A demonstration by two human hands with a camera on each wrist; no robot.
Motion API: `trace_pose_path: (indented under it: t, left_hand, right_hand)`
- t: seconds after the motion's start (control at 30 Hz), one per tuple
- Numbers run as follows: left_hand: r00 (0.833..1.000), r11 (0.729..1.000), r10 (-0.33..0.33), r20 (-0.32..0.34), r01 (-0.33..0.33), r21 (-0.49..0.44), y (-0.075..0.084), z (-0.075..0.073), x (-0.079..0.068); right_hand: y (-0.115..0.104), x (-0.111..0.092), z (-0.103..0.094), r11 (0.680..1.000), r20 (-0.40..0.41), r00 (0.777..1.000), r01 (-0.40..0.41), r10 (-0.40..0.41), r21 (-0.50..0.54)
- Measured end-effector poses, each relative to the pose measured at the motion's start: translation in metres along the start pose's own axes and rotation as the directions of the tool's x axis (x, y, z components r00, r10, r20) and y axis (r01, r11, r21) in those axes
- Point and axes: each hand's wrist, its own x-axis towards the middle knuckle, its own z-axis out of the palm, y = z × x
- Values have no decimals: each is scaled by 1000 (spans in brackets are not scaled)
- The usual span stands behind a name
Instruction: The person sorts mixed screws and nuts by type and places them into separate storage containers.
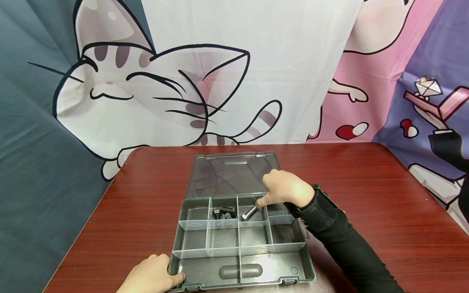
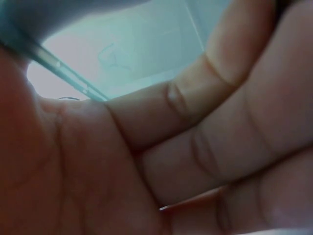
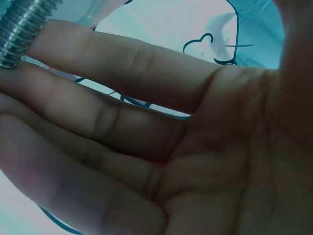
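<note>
A grey plastic compartment box (image 1: 205, 253) stands on the table with its see-through lid (image 1: 234, 179) folded back. At the box's front left corner, my left hand (image 1: 151, 274) grips the wall, thumb over the rim and fingers outside; the left wrist view shows the box edge (image 2: 73, 76) beside the palm. My right hand (image 1: 287, 188) pinches a metal bolt (image 1: 250, 213) at one end, tilted over the third compartment of the back row. Its threads show by the fingertips in the right wrist view. Whether the bolt touches the compartment floor, I cannot tell.
Several dark bolts (image 1: 228, 212) lie in the second compartment of the back row. Clear dividers (image 1: 256, 247) split the box into small cells and two long front ones. Behind the reddish wooden table (image 1: 121, 219) hangs a cartoon cat cloth (image 1: 293, 61).
</note>
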Motion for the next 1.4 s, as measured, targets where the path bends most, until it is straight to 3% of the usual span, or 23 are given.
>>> trace_pose_path:
  t: [0.6,1.0,1.4]
  left_hand:
    - [1000,1000,-11,8,11,13,0,-1,1]
    - [996,999,-45,82,46,-14,-2,0,5]
    - [999,1000,-26,47,26,-9,-2,0,4]
  right_hand:
    - [-19,8,6,1000,28,1000,10,-10,-12]
    - [-28,12,8,999,70,997,27,-29,20]
    - [-33,13,8,999,100,995,18,-22,33]
